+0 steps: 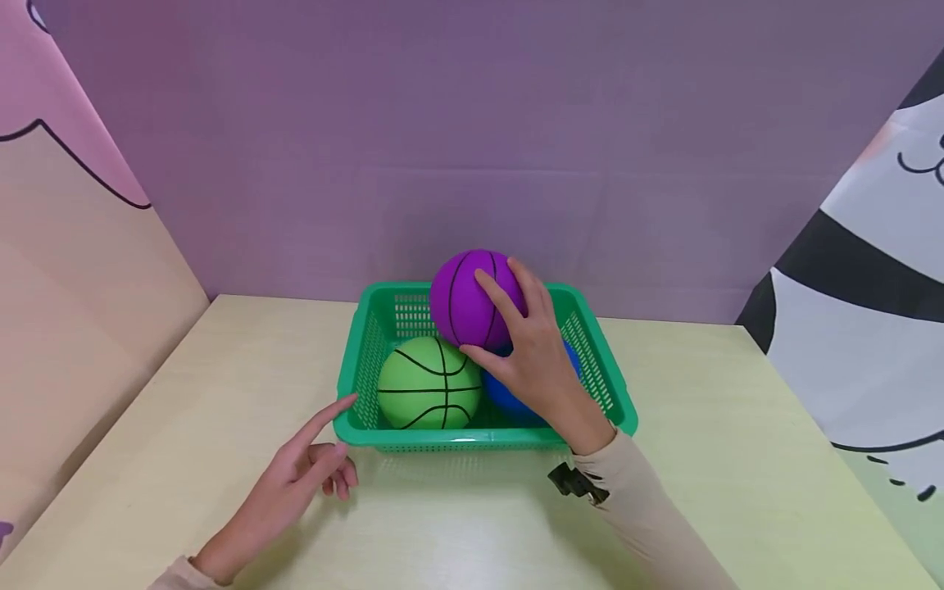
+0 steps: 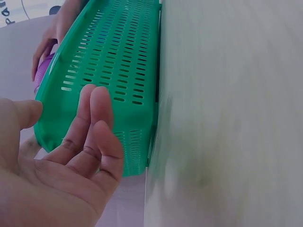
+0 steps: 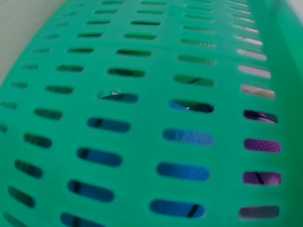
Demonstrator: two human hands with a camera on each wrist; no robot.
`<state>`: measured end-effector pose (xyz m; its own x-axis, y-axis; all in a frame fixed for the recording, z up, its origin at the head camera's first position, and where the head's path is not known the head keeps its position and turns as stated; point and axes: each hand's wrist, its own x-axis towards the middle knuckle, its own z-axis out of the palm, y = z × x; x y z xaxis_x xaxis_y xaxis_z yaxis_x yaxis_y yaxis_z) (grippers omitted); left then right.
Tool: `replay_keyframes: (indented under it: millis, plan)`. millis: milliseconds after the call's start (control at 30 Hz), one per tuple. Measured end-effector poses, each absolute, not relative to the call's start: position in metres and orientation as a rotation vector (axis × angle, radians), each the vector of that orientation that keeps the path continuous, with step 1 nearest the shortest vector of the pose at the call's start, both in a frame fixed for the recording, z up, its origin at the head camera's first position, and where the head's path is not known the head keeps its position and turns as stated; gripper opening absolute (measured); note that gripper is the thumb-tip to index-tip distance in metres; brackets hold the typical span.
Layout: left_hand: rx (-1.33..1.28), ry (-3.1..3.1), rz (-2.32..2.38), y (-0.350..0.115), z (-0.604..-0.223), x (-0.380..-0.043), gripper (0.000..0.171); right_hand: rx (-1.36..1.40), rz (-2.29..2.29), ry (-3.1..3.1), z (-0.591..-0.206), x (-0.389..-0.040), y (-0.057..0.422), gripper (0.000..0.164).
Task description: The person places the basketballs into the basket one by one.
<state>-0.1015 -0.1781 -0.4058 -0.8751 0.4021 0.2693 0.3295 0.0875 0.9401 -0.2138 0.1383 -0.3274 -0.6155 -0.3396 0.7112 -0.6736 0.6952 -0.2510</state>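
My right hand (image 1: pixel 534 352) grips a purple ball (image 1: pixel 472 299) with black lines, like a small basketball, fingers spread over its right side. The ball sits high at the back of a green plastic basket (image 1: pixel 457 438), above a blue ball (image 1: pixel 509 401) partly hidden by that hand. A light green ball (image 1: pixel 429 385) lies at the basket's left. Beside the front left corner, my left hand (image 1: pixel 295 483) has its index fingertip right at the rim, the other fingers loosely bent. In the right wrist view, the slotted basket wall (image 3: pixel 147 109) hides the hand.
The basket stands on a pale wooden table (image 1: pixel 442 524), near its back edge. Behind rises a purple backdrop (image 1: pixel 472 123). A pink and beige cartoon panel (image 1: pixel 74 246) flanks the left, a black and white cartoon panel (image 1: pixel 863 328) the right. A black clip (image 1: pixel 578 483) sits at the right sleeve.
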Motion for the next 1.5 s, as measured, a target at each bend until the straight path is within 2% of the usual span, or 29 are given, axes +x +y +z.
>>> replay_keyframes:
  millis: [367,633,1500]
  plan:
    - [0.736,2.264,1.93,-0.178,-0.404,-0.1,0.055,0.727,0.667,-2.284,-0.323,-0.21,0.137,0.089]
    - [0.792,2.236,1.933,-0.167,-0.404,-0.099,0.056,0.689,0.581,-2.53,-0.321,-0.201,0.151,0.064]
    - [0.737,2.341,1.867,-0.169,-0.405,-0.107,0.053,0.676,0.42,-2.499,-0.319,-0.171,0.208,0.048]
